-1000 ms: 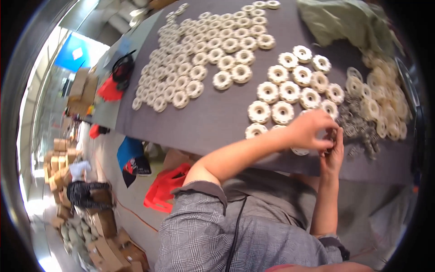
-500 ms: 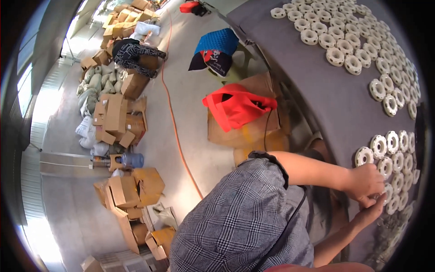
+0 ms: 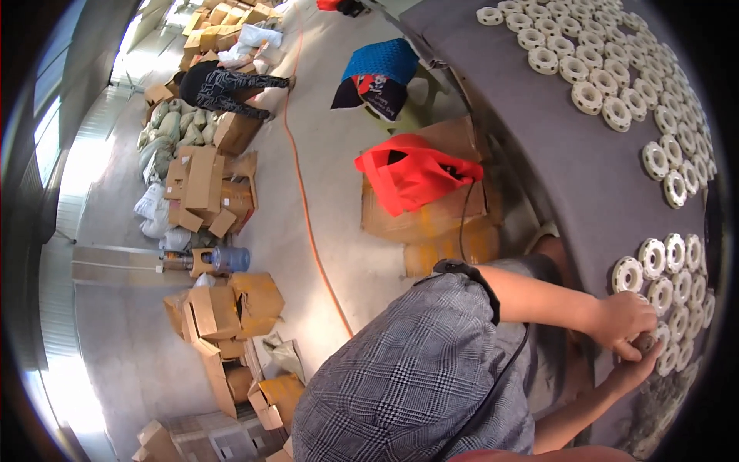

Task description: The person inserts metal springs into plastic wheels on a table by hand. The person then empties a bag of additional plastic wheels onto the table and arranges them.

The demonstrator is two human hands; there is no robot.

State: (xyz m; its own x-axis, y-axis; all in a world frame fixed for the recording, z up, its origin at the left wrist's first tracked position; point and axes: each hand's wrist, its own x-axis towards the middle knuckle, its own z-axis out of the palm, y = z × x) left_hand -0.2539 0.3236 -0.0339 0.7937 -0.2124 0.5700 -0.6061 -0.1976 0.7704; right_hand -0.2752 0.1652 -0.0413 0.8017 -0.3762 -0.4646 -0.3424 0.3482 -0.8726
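Observation:
My left hand (image 3: 625, 322) is curled, with its thumb and fingers pinched together at the near left corner of a group of cream ring-shaped parts (image 3: 660, 296). Just below it, my right hand (image 3: 636, 371) meets it fingertip to fingertip. Between them shows a small grey-brown round piece (image 3: 645, 342), partly covered by the fingers; its kind cannot be made out. The rings have notched rims and round center holes, and they lie in rows on a dark grey table (image 3: 562, 146). One ring is partly hidden beneath my left hand.
More rings (image 3: 589, 96) cover the table's far end. Small clear pieces (image 3: 666, 412) lie by my right forearm. Left of the table are a box with a red bag (image 3: 412, 173) and a stool with a blue cushion (image 3: 381, 61). Cartons (image 3: 204, 185), an orange hose (image 3: 304, 200) and a bending person (image 3: 219, 86) are farther off.
The view has shifted slightly, moving the table and boxes a little rightward. My hands stay together, and the small round piece now shows between them. The distant person's legs have spread apart.

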